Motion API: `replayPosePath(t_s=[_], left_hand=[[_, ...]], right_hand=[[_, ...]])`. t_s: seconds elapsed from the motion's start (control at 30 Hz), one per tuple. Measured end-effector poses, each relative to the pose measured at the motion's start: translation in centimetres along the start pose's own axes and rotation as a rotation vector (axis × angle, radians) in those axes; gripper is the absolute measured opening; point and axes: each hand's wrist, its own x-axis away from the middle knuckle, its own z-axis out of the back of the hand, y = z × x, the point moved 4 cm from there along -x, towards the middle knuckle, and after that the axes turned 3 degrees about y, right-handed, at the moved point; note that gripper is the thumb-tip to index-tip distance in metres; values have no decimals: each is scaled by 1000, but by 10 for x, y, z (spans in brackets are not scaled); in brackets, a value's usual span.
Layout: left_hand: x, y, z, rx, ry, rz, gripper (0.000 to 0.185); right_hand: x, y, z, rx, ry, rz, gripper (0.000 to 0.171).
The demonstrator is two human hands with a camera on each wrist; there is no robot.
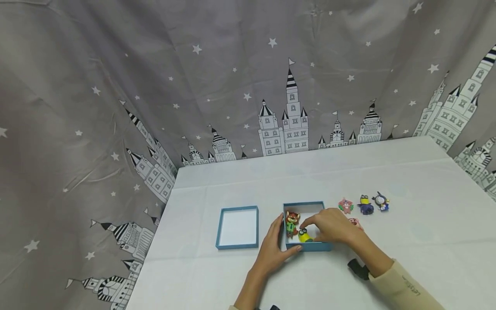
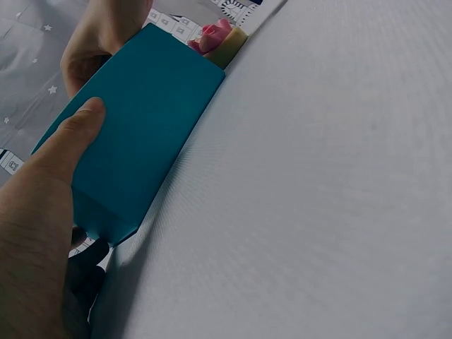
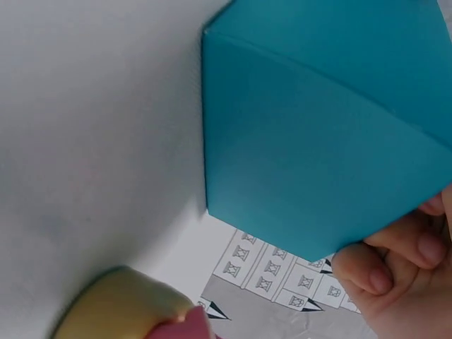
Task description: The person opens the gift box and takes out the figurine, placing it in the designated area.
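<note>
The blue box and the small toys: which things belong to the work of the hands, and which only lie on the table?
In use: blue box, left hand holding its side, right hand over it, fox toy, yellow toy.

Lying about: box lid, pink star toy, pink pig toy, two figures, table.

We find only one bit of lettering, small dark print on the cream fabric sleeve (image 1: 407,286) of the right arm, and it is too blurred to read.
</note>
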Motion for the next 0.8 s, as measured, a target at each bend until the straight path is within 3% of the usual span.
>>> replayPosePath(t_s=[0.4, 0.8], left_hand=[[0, -1, -1, 0, -13, 11, 96], [0, 0, -1, -19, -3, -11, 96]], right_hand=[[2, -1, -1, 11, 54, -24, 38], [5, 3, -5, 1, 106, -59, 52]])
